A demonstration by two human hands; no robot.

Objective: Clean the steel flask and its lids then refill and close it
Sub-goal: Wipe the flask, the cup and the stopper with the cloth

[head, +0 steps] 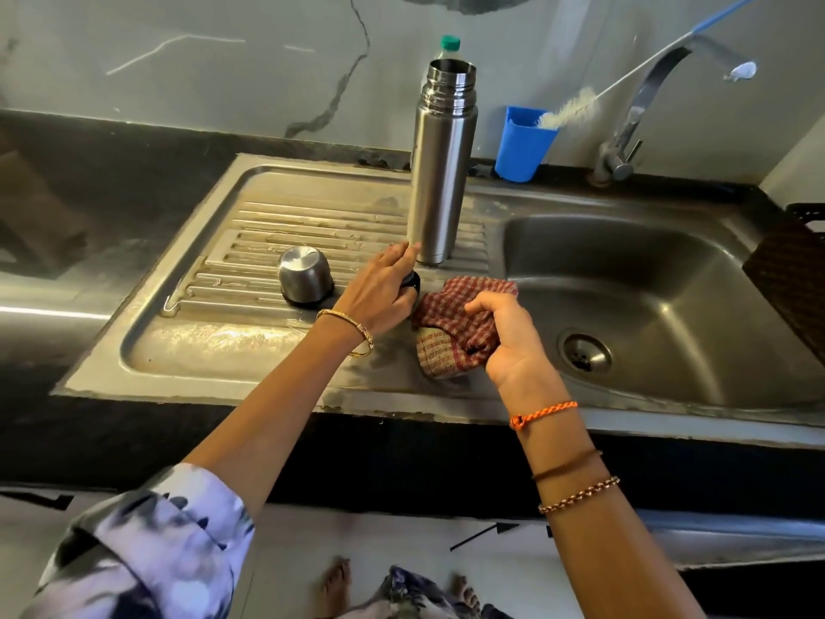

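Note:
The steel flask (439,172) stands upright and uncapped on the ribbed draining board (250,243) of the sink. Its steel cup lid (305,274) sits upside down on the board to the left. My left hand (379,292) curls over a small black inner lid (411,281) just in front of the flask's base; most of that lid is hidden under the fingers. My right hand (509,337) grips a bunched red checked cloth (455,328) on the sink edge beside it.
The sink basin (647,297) with its drain (585,356) lies to the right, the tap (625,140) behind it. A blue cup (522,145) holds a bottle brush (567,113). A green-capped bottle (449,44) stands behind the flask. A dark basket (794,279) sits far right.

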